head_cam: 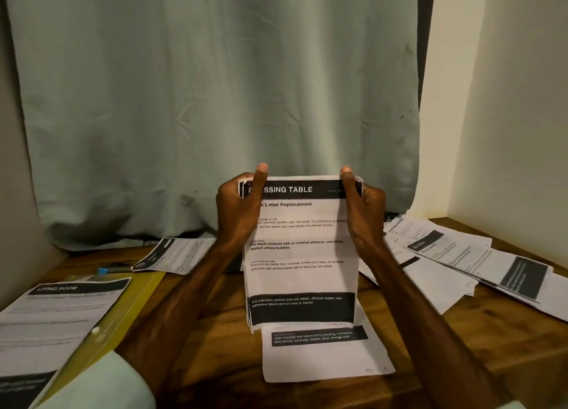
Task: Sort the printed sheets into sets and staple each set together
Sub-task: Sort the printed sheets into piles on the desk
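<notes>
Both hands are holding a stack (301, 255) of printed sheets upright in the middle of the frame, its lower edge hanging just above the table (221, 332). The left hand (238, 205) is gripping the stack's upper left corner, thumb pressing on the front and fingers curling behind. The right hand (364, 207) is gripping the upper right corner the same way. The front sheet's black header is reading "…SSING TABLE", partly covered by the thumbs. Below the stack, at lower centre, a single sheet (325, 356) is lying flat on the table. At right of the frame a loose pile (461, 264) of sheets is spreading across the table. At lower left a sheet headed "LIVING ROOM" (55, 322) is lying on a yellow folder (135, 301). Another sheet (178, 255) is lying at centre left, near the curtain (215, 101) filling the upper frame.
</notes>
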Demonstrator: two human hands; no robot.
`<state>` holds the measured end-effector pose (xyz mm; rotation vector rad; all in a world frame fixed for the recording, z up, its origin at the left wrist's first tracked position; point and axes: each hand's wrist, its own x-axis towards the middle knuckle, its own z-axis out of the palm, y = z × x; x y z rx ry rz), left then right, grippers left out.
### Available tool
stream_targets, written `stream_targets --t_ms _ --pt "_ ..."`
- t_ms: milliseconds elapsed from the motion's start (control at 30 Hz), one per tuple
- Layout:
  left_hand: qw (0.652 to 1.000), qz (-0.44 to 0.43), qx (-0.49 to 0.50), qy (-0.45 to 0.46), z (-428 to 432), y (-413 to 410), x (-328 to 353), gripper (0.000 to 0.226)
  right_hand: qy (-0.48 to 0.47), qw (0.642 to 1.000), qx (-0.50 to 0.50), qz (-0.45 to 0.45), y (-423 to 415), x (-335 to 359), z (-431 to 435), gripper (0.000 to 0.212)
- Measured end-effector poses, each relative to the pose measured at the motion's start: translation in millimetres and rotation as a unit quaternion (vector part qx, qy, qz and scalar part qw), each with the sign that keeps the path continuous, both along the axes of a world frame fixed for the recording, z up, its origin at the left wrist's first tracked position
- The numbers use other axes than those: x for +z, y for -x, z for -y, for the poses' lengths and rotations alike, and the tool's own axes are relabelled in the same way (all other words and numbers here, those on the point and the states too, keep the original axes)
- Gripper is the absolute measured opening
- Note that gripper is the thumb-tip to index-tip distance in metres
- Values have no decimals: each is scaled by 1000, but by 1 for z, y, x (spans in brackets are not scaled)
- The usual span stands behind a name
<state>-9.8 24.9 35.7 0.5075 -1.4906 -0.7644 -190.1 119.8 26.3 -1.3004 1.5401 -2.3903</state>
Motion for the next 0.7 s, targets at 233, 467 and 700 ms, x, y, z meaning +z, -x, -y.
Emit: stream_targets --t_ms 233,467,700 --pt "977 40 -156 -139 -7 -13 -52 24 -22 999 -2 -42 1 -1 -3 44" --pt "958 71 -206 -187 -8 -21 -95 29 -127 984 115 -51 15 -41 -23 13" --pt "951 75 -171 -247 -18 -18 -135 16 -271 949 154 46 14 -134 -29 29"
